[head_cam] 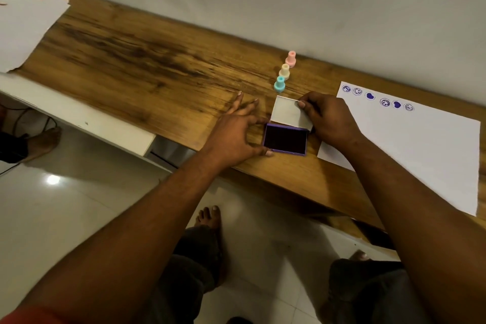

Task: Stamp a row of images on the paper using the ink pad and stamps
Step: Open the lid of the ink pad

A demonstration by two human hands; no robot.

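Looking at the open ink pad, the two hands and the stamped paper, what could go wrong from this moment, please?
1. The left hand has its thumb at the edge of the open ink pad; it could pick up ink and smudge things.
2. The right hand holds the lid while the forearm lies over the paper; the sheet may shift, or the stamped row smear if still wet.

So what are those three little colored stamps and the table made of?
The pink stamp, cream stamp and teal stamp look like smooth matte plastic, judging by their even pastel color and molded shape. The table looks like wood or a wood-look laminate: brown streaky grain shows.
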